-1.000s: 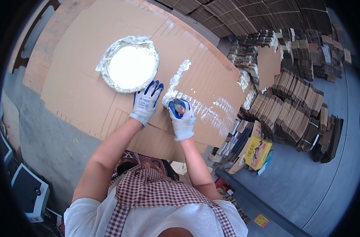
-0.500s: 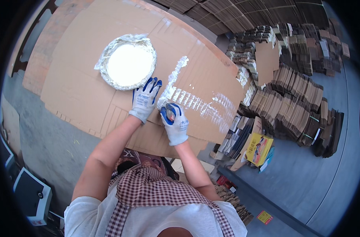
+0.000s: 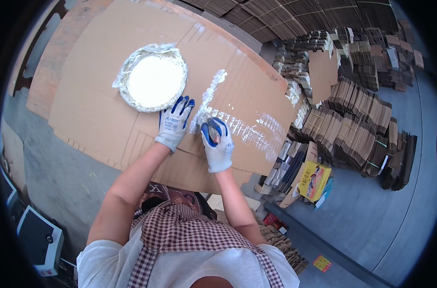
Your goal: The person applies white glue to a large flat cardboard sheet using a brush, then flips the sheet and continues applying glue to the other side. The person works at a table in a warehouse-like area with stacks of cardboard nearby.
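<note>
My left hand (image 3: 174, 126), in a white and blue work glove, lies flat on a brown cardboard sheet (image 3: 91, 81), fingers stretched out. Its fingertips are close to the near edge of a round basin (image 3: 126, 90) with a crumpled, pale lining and bright white contents. My right hand (image 3: 220, 152), gloved alike, is closed around a small dark tool (image 3: 212, 128) that looks like a brush; the fingers hide most of it. The tool's far end meets a thick streak of white paste (image 3: 210, 93) on the cardboard. Thinner, ribbed white smears (image 3: 249, 128) run off to the right.
The cardboard rests on a wooden tabletop (image 3: 48, 79). Bundled stacks of flat cardboard (image 3: 357, 125) stand on the floor to the right, with more (image 3: 319, 17) along the back. A yellow box (image 3: 314, 180) is off the table's right corner. Dark, pale-edged equipment (image 3: 40, 237) stands at lower left.
My right hand has moved a little to the right with the tool, turning slightly. My left hand stays flat beside the basin.
</note>
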Tool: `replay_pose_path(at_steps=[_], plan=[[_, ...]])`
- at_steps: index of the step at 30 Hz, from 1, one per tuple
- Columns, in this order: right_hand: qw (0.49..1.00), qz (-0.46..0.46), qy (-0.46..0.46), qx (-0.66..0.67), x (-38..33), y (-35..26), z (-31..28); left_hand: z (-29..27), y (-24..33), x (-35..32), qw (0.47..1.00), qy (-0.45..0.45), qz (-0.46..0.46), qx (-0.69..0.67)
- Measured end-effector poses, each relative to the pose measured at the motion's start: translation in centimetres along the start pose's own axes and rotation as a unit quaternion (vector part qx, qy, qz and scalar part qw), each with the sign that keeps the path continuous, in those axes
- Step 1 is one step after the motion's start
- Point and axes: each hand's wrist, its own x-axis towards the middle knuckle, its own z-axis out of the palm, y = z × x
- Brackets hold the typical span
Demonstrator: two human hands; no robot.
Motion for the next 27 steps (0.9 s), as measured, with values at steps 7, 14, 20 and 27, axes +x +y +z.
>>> replay_pose_path(at_steps=[7,14,20,27], plan=[[0.998,0.061,-0.004,0.021,3.2,0.9,0.4,-0.1,0.1,0.1,1.0,-0.01,0.001,0.002],[0.999,0.041,0.003,0.021,4.6,0.9,0.5,0.0,0.1,0.1,1.0,-0.011,0.001,-0.013],[0.997,0.073,0.003,-0.011,5.1,0.5,-0.5,0.3,0.0,0.1,1.0,-0.017,-0.003,-0.004],[0.993,0.099,-0.029,-0.054,1.3,1.3,-0.9,0.5,-0.1,0.1,1.0,-0.013,-0.003,-0.001]])
